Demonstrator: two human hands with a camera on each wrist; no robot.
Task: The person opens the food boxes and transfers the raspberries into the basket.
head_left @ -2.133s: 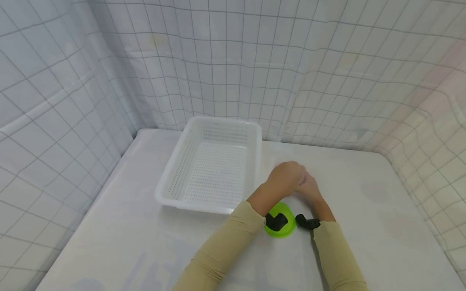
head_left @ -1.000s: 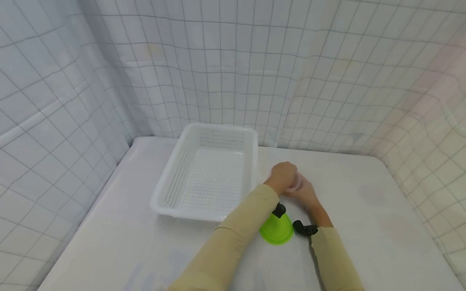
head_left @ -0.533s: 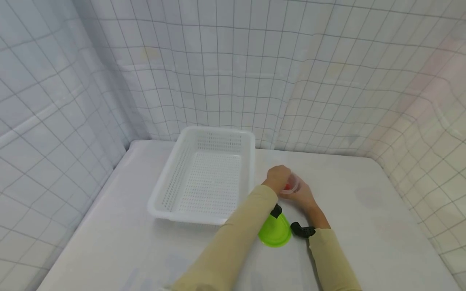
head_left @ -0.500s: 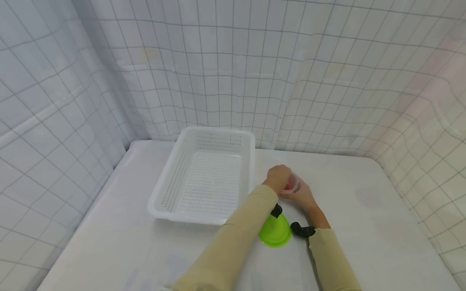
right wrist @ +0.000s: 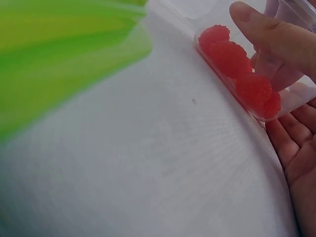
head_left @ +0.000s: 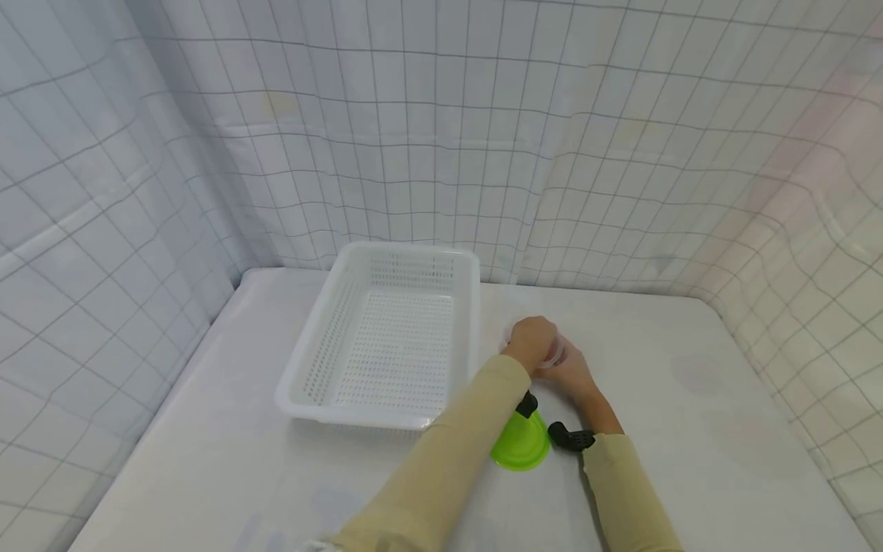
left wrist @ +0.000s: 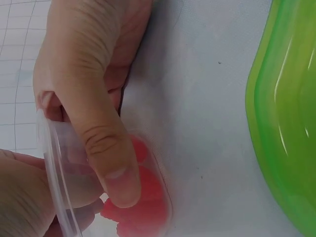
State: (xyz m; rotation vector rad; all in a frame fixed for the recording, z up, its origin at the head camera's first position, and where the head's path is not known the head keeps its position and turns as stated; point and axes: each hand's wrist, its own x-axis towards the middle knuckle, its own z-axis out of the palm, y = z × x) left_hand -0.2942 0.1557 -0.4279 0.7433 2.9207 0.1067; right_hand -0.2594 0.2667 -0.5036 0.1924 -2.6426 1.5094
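In the head view my left hand [head_left: 531,342] is over a small clear plastic container [head_left: 557,354]. My right hand [head_left: 571,374] grips that container from the right. Its thumb [left wrist: 106,153] lies across the near outer wall in the left wrist view, and its other fingers curl behind. Several raspberries [right wrist: 228,57] lie at the bottom of the container. Fingers of my left hand [left wrist: 22,200] reach inside past the rim, close to the berries. Whether they pinch one is hidden. A green lid [head_left: 519,451] lies on the table below both wrists.
A white perforated basket [head_left: 359,414] stands left of the hands on the white table [head_left: 676,429]. Gridded white cloth walls [head_left: 441,115] rise behind and at both sides. Black wrist devices [head_left: 571,437] sit above the lid and beside it.
About two seconds ago both hands hid the container. My left hand swung left, baring red berries half a second ago, and has now moved slightly right over the opening. My right hand keeps its grip.
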